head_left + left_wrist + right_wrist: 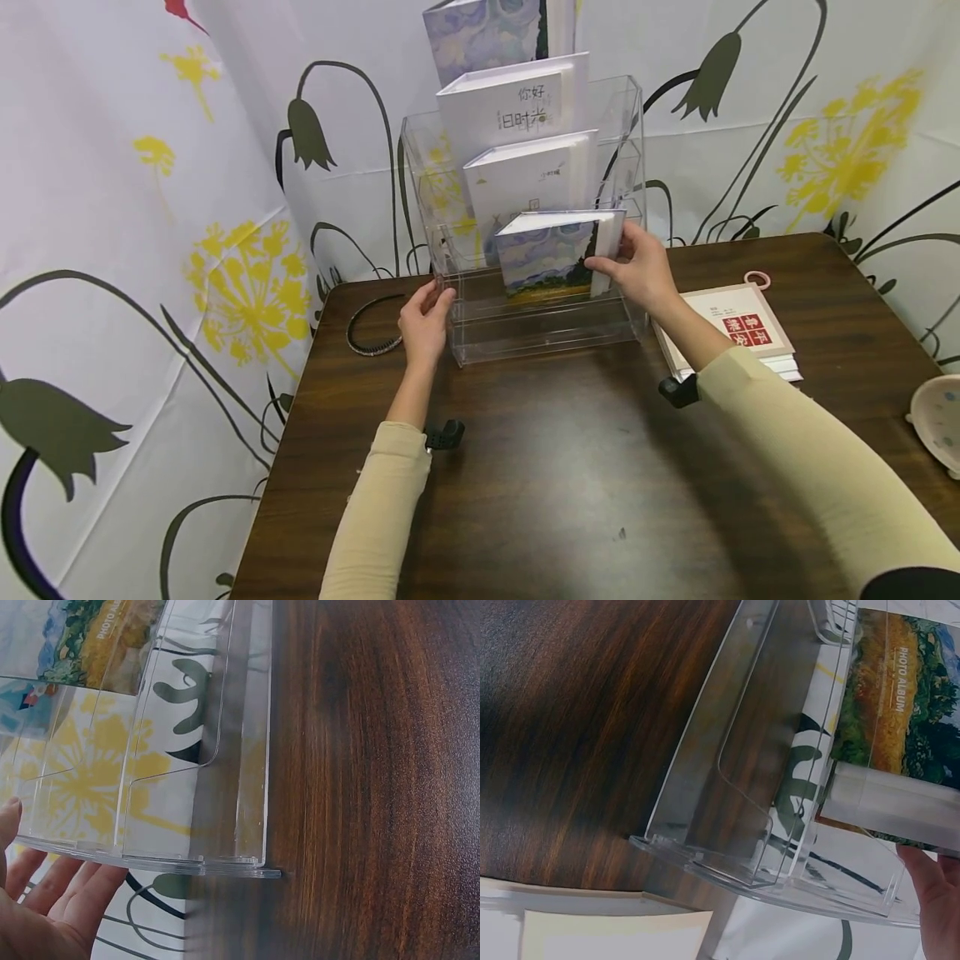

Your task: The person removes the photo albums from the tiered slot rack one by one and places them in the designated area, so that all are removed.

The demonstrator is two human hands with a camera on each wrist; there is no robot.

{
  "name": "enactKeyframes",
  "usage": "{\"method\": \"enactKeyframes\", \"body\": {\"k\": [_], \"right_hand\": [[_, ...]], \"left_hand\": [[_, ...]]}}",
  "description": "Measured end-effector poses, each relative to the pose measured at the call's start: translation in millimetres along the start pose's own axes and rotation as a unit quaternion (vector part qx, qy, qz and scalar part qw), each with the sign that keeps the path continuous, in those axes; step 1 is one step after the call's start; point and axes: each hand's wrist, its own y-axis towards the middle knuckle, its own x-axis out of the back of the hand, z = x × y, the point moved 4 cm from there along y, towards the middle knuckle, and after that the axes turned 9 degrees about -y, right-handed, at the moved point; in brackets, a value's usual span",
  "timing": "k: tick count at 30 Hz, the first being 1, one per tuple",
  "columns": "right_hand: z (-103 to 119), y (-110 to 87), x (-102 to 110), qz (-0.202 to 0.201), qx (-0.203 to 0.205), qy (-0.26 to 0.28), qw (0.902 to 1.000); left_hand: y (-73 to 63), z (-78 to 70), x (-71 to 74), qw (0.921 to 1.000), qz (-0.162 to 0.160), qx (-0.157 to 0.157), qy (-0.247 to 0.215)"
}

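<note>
A clear acrylic display rack point(547, 340) stands on the table with albums in stepped tiers. My right hand point(637, 265) grips the right edge of a photo album point(547, 258) with a painted landscape cover, at the lower front of the rack. "PHOTO ALBUM" is printed on that cover point(877, 690) in the right wrist view. My left hand point(426, 321) holds the rack's left side; in the left wrist view the fingers point(82, 900) lie outside the clear side panel point(165, 864). Behind stand two white albums, the lower one point(517, 179) and the upper one point(487, 112), and another painted album point(483, 37) at the top.
A small stack of cards or booklets point(738, 304) with red print lies right of the rack, with a pink ring point(757, 279) at its top. A dark hairband point(360, 333) is left of the rack. A pale dish point(937, 417) sits at the right edge; a flowered curtain hangs behind.
</note>
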Motion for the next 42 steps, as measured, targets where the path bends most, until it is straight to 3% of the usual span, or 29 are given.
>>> {"method": "enactKeyframes", "body": {"k": [17,23,30,36,42], "right_hand": [[12.8,-5.7,13.3,-0.017,0.037,0.016,0.999],[19.8,-14.6,25.6,-0.066,0.042,0.056,0.9954],[25.6,-43.6,42.0,-0.137,0.061,0.081,0.9854],[10.5,-76.4,58.3,-0.191,0.04,0.164,0.967],[-18.4,-123.4,76.5,-0.243,-0.027,0.308,0.9195]], "left_hand": [[0.4,0.0,1.2,0.9999,-0.002,-0.014,0.007],[-0.2,-0.1,1.3,0.9999,-0.001,-0.015,0.007],[-0.4,-0.7,1.2,0.9997,-0.001,-0.019,0.011],[-0.3,0.5,1.4,0.9998,-0.002,-0.015,0.013],[0.5,3.1,1.5,0.9998,-0.001,-0.015,0.013]]}}
